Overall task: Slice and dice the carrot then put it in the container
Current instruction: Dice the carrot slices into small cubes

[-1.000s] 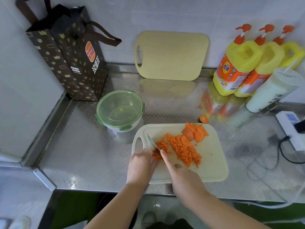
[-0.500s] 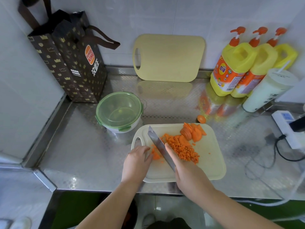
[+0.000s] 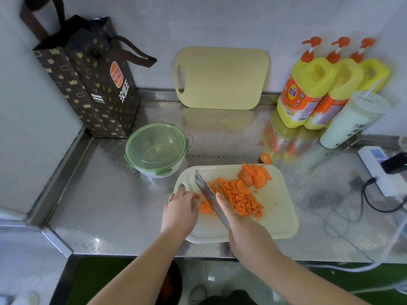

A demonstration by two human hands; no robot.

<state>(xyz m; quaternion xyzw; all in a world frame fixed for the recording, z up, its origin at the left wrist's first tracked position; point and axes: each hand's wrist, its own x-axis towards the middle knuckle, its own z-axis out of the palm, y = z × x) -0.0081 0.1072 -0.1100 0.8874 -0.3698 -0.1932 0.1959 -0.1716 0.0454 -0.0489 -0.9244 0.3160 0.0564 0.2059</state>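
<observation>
At worktop [image 3: 110, 205] front edge: diced carrot [image 3: 240, 199] on cutting board [image 3: 275, 216].
Bag [image 3: 105, 84] at back-left corner reads "BURGER KING". Right hand [image 3: 246, 234] grips knife [image 3: 207, 192], blade between diced carrot and carrot chunk [image 3: 206, 208]; left hand [image 3: 179, 208], fingers bent, just beside chunk, hold unclear. Lidded container [image 3: 156, 148] off board's back-left corner.

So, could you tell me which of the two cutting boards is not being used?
The back cutting board, propped upright against the wall with nothing on it. The front cutting board lies flat on the counter and carries the carrot.
</observation>
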